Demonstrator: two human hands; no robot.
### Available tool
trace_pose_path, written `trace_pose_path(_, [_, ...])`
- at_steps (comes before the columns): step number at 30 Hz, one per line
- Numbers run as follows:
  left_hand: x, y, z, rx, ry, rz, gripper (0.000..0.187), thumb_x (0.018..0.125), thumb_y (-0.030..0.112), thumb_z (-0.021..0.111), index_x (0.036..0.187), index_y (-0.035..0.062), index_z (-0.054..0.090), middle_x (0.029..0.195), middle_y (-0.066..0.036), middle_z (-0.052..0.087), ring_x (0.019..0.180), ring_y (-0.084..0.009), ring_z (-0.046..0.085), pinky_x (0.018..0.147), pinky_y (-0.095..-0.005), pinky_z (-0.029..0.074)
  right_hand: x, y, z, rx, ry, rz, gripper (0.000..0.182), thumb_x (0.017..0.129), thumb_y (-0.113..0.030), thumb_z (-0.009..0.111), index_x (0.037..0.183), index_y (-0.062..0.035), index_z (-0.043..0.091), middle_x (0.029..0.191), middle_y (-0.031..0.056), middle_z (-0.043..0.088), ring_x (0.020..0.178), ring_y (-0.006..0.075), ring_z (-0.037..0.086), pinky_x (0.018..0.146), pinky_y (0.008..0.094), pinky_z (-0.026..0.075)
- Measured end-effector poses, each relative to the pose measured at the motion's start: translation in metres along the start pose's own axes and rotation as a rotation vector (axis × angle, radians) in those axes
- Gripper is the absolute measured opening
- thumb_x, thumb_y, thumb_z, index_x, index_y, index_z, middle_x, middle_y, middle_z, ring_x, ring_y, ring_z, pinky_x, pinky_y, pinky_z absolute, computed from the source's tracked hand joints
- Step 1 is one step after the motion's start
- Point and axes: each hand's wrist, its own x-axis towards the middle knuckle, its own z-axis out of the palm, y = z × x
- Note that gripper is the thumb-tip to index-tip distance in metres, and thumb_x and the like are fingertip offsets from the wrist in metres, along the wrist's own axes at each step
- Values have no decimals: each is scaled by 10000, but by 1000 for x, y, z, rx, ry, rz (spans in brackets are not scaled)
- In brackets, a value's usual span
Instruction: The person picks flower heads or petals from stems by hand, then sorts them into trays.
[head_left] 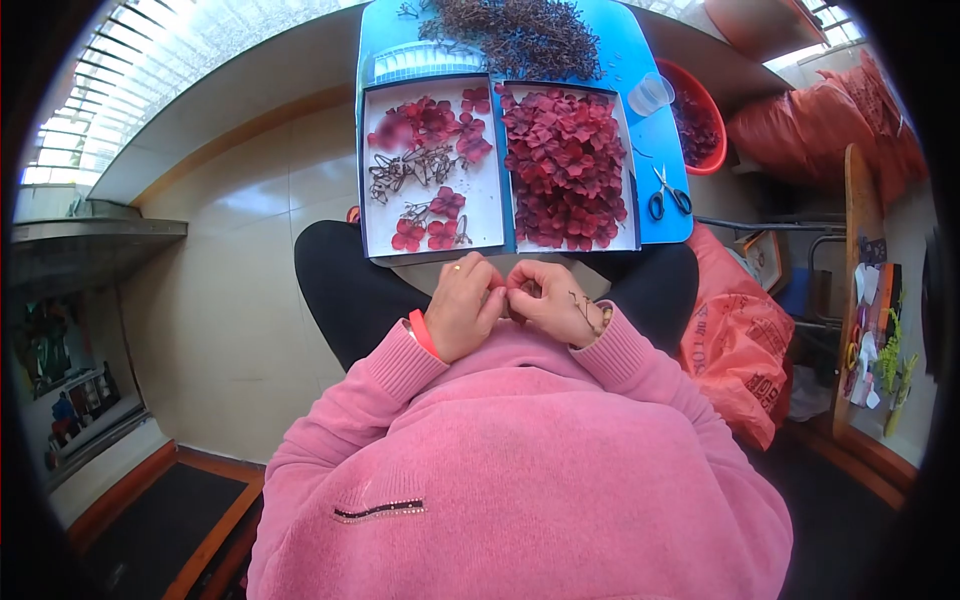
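Observation:
In front of my lap, my left hand (462, 305) and my right hand (553, 300) meet with fingertips pinched together. A small dark bit shows between them, too hidden to name. A thin dark branching piece, like a flower stem, shows at the back of my right hand. Just beyond my hands lies a shallow white box (380, 215) holding loose red artificial petals (425, 120) and a tangle of brown stems (410, 172). Beside it, a second box (632, 190) is heaped with dark red petals (568, 165).
The boxes rest on a blue table (660, 220). A pile of brown stems (515, 35) lies at its far end. Scissors (667, 195) and a clear plastic cup (651, 94) are at the right, near a red basin (722, 140). Red sacks (735, 350) stand on the floor.

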Motion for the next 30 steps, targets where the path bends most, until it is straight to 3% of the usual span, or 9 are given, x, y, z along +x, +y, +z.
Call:
trace_pose_path(4, [-5,-8,1,-317,-88,-193,72,809,60,596,827,16,542,824,-115,517,756,-264,521,658,-352,410,0,2,0,-57,-4,-26,105,795,-100,584,796,5,581,609,36,560,555,83,512,513,261,415])
trace_pose_path(7, [6,-33,-8,-56,39,-22,66,801,64,605,816,12,568,785,-118,533,727,-273,535,642,-367,419,3,7,-1,-70,22,-23,99,794,-98,576,796,1,572,625,53,559,565,103,517,525,274,419])
trace_pose_path(9, [16,-60,-16,312,166,-106,59,788,72,607,810,20,588,767,-125,574,698,-302,582,627,-391,450,4,9,-2,-132,65,-25,96,795,-96,571,804,0,569,667,75,566,588,126,524,544,284,425])
trace_pose_path(10, [20,-74,-18,348,153,-225,62,785,68,602,810,16,579,768,-132,577,677,-315,588,619,-407,463,5,9,-3,-167,76,-44,92,797,-93,571,809,-1,570,696,87,559,609,144,525,566,288,429])
trace_pose_path(11, [25,-86,-17,342,143,-317,140,800,157,600,780,19,590,772,-149,612,682,-334,605,638,-428,476,6,9,-4,-202,87,-64,89,799,-90,571,814,-2,570,725,99,551,629,162,526,588,292,433])
trace_pose_path(17, [76,-81,-6,597,-279,-690,313,803,301,550,842,22,687,853,-231,661,827,-369,648,744,-452,494,4,8,-5,-370,175,-152,63,796,-61,580,814,-3,564,878,140,480,753,233,514,674,312,436])
trace_pose_path(20, [79,-89,1,653,-319,-690,320,802,269,534,893,6,692,869,-243,658,841,-377,647,766,-448,498,3,12,-8,-357,248,-211,49,784,-38,581,806,0,560,927,150,465,782,248,513,683,322,436])
trace_pose_path(26, [76,-81,-26,516,-177,-768,256,804,209,585,916,2,684,960,-218,666,931,-376,638,814,-443,493,7,19,-12,-362,260,-248,49,752,-13,584,778,14,552,959,157,458,806,263,515,704,324,443])
trace_pose_path(30, [56,-100,-45,41,110,-669,222,844,189,595,901,-10,676,823,-166,683,717,-250,663,669,-348,511,13,24,-9,-392,230,-290,59,742,-27,585,758,15,547,988,161,469,835,250,522,713,313,453])
